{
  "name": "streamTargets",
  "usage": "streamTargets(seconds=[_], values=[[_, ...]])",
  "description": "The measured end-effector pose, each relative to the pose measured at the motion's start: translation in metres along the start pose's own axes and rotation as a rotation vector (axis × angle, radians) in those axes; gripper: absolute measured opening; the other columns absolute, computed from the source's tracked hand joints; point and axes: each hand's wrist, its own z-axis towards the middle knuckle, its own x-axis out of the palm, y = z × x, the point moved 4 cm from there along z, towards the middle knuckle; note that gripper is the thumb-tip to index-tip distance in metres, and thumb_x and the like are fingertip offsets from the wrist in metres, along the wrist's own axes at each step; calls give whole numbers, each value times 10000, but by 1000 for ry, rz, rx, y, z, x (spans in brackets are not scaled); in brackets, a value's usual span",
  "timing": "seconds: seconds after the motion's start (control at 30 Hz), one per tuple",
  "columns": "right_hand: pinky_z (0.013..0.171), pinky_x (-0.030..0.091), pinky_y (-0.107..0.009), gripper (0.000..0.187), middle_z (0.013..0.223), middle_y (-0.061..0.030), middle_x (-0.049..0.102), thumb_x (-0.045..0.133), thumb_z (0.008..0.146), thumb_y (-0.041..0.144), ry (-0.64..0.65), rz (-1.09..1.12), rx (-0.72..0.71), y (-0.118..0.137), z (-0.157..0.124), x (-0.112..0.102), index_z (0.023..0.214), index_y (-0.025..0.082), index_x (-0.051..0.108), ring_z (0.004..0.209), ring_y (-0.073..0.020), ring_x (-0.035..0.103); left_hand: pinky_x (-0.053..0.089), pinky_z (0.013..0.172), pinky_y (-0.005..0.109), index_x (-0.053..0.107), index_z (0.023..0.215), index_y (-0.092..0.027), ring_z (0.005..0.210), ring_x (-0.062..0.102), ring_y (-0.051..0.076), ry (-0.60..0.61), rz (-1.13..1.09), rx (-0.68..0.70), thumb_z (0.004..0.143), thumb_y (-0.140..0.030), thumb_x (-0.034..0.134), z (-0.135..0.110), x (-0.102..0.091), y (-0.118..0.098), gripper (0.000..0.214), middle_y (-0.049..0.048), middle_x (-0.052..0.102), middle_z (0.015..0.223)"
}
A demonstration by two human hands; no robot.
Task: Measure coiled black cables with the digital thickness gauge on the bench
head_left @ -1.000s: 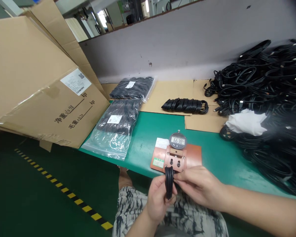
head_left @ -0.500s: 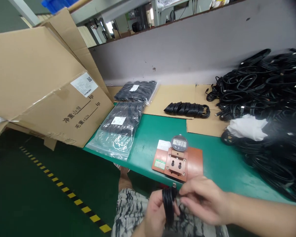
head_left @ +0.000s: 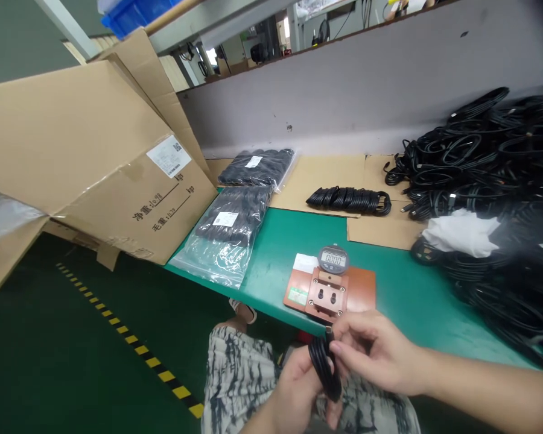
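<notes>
A coiled black cable is gripped in my left hand, just below the green table's front edge. My right hand is closed in a pinch on the cable's plug end, whose metal tip points up. Right beyond my hands stands a reddish-brown gauge fixture. Its round digital dial reads 0.000. Part of the coil is hidden behind the fingers of my left hand.
Loose coiled cables are heaped at the right, with a white cloth on them. A row of stacked coils lies on cardboard. Two clear bags of cables lie at the left, beside a large cardboard box.
My right hand has closed in on the plug end, and the coil has tilted in my left hand. The dial display went from a blurred non-zero reading to 0.000. The view shifted slightly.
</notes>
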Motion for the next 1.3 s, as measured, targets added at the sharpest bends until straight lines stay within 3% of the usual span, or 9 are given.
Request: streamTargets(seconds=[0.13, 0.23, 0.33, 0.47, 0.57, 0.73, 0.97, 1.2, 1.3], values=[[402, 340, -160, 153, 539, 31, 499, 516, 908, 235, -72, -157, -68, 0, -1, -4, 782, 151, 506, 430, -64, 416, 499, 452, 210, 602, 1073, -101, 614, 652, 181, 117, -118, 39, 750, -470, 733, -7, 10, -10, 508, 104, 645, 795], [406, 342, -158, 133, 543, 37, 505, 513, 920, 221, -54, -204, -97, 0, -3, -4, 804, 157, 499, 430, -62, 425, 521, 596, 214, 419, 1332, -215, 757, 655, 173, 23, 7, 69, 687, -369, 837, -13, 14, -13, 784, 75, 626, 930], [417, 335, -159, 109, 555, 45, 493, 515, 918, 189, -60, -274, -156, 1, -5, -5, 813, 172, 489, 445, -62, 421, 477, 659, 179, 478, 1245, -159, 715, 606, 108, -75, 176, 133, 715, -386, 825, -13, 17, -13, 672, 45, 610, 836], [441, 324, -169, 122, 555, 51, 484, 547, 878, 127, -71, -354, -306, 2, -10, -5, 812, 192, 468, 464, -68, 433, 445, 473, 157, 484, 1118, -142, 536, 581, 95, -6, 22, 111, 744, -596, 720, -7, 22, -1, 633, 14, 576, 714], [464, 342, -182, 105, 559, 38, 508, 569, 876, 115, -49, -373, -375, 4, -10, -3, 838, 188, 504, 474, -76, 454, 454, 460, 155, 489, 1053, -139, 519, 582, 88, 6, -3, 96, 744, -613, 708, -6, 22, 0, 607, 22, 583, 732], [503, 399, -187, 96, 645, -15, 607, 557, 897, 108, -39, -349, -367, 9, -7, -2, 842, 180, 525, 534, -94, 542, 459, 567, 170, 481, 1003, -145, 630, 579, 89, -47, -5, 74, 702, -496, 805, -10, 25, -17, 565, 34, 606, 779], [538, 417, -233, 135, 657, -17, 595, 456, 894, 128, 74, -318, -319, 8, -10, -6, 944, 170, 574, 556, -120, 547, 384, 534, 168, 508, 902, -155, 556, 470, 49, -297, 40, 97, 547, -285, 920, -11, 18, -22, 560, -40, 556, 727], [480, 382, -211, 35, 593, 8, 546, 548, 894, 149, 17, -422, -264, 7, -9, -4, 870, 162, 570, 499, -99, 489, 473, 736, 232, 529, 984, -147, 814, 574, 140, -264, 254, 141, 743, -279, 780, -21, 22, -33, 372, 34, 604, 908], [482, 399, -204, 59, 595, 14, 552, 528, 904, 137, 5, -420, -268, 9, -8, -3, 930, 163, 574, 493, -98, 489, 451, 602, 198, 512, 1000, -145, 665, 557, 102, -209, 263, 117, 890, -341, 602, -22, 24, -34, 243, 16, 569, 809]])
